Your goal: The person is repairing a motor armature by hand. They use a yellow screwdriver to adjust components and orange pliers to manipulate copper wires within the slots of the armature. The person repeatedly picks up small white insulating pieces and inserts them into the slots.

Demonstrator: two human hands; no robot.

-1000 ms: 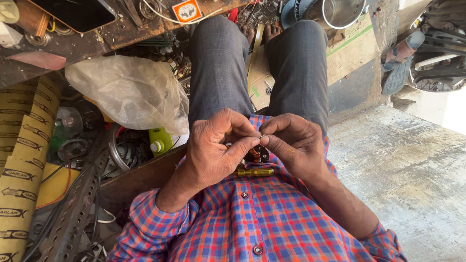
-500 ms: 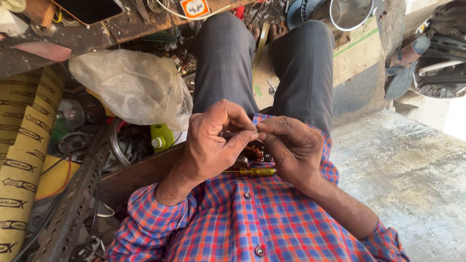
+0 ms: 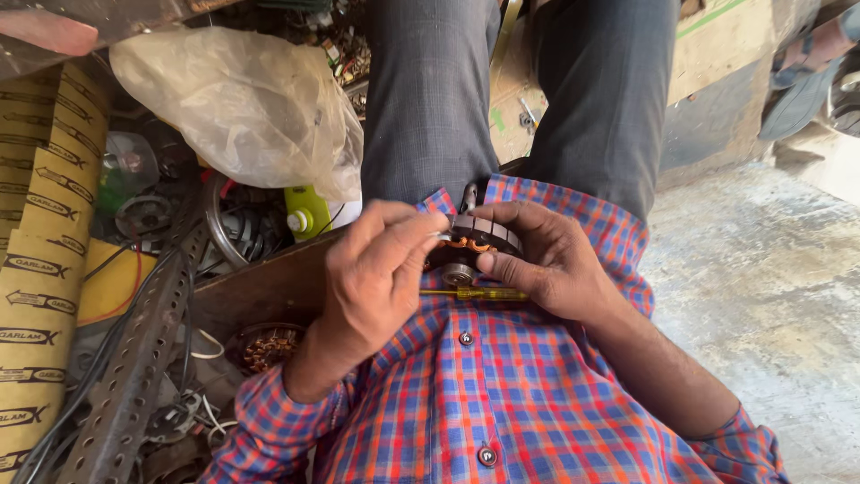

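A flattened yellow carton [image 3: 40, 242] is lying along the nine o'clock edge, running from ten o'clock down toward seven o'clock; it is showing rows of black arrow-shaped printed labels on its yellow face. A large crumpled translucent plastic bag [image 3: 246, 108] is sitting at eleven o'clock, just beside the carton's upper end and bulging toward the centre. Below the bag, at about ten o'clock from the centre, a small lime-green container [image 3: 305, 215] is peeking out with a white cap.

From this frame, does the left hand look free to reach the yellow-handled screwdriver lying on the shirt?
Probably yes: the screwdriver lies uncovered just below the left hand, though that hand is busy at the wound motor part.
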